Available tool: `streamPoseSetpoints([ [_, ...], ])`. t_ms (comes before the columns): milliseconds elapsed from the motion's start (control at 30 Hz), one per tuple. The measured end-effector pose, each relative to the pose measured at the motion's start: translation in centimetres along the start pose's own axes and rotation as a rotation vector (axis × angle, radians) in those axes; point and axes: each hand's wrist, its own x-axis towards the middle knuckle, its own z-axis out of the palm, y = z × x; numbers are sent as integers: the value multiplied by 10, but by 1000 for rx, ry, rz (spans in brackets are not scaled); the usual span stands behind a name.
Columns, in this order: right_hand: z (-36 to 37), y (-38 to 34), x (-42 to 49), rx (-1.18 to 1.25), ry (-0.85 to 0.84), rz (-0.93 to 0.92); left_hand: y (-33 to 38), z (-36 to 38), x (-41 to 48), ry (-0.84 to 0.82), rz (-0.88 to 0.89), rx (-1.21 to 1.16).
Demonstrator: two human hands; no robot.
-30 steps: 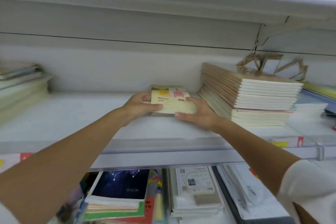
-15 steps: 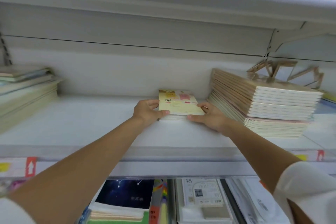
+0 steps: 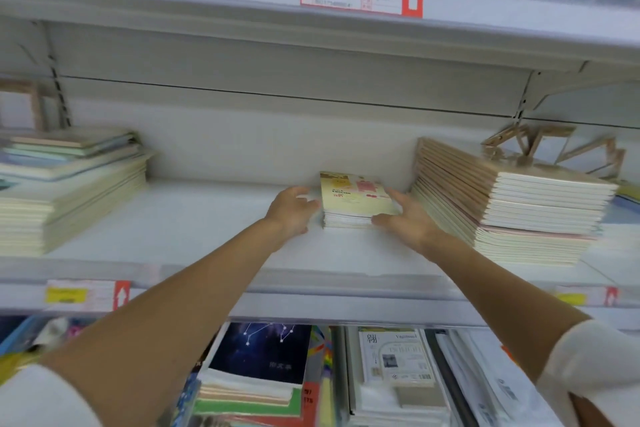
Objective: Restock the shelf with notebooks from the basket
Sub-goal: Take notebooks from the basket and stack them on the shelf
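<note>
Light, floppy and likely slippery, the stack of notebooks [image 3: 353,201] on the shelf [image 3: 194,218] is best clamped by its sides, where left hand [image 3: 291,210] and right hand [image 3: 408,222] press loosely straight fingers

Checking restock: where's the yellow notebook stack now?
The yellow notebook stack sits centre of the head view, on the shelf between left hand and right hand, beside the tall brown stack.

The white shelf [image 3: 207,236] carries three piles. A small stack of yellow-covered notebooks [image 3: 353,208] sits mid-shelf, near the back wall. Just to its right stands a taller tan-spined stack [image 3: 519,215], with what may be wooden frames [image 3: 540,146] behind it. Well apart at the left lies a pale, uneven pile [image 3: 69,194].
</note>
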Motion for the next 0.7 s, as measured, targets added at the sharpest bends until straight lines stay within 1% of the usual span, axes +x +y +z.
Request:
streamPoseSetpoints([
  [67,9,-20,-12,-119,73,-104,3,-16,-16,65,13,11],
  [100,16,-32,-20,-104,94,-144,5,-26,-27,115,39,38],
  [167,32,-56,-38,0,101,-166,6,-47,-51,255,102,112],
  [233,54,-78,-62,119,73,-190,3,-69,-80,361,113,125],
  [300,79,-98,-89,182,15,-211,-9,-92,-112,404,89,130],
  [400,122,-120,-131,196,-107,-223,-35,-128,-160,417,32,159],
  [600,211,-146,-203,167,-386,-210,-96,-207,-247,516,-113,222],
  [700,258,-150,-239,124,-542,-198,-137,-240,-288,561,-187,171],
])
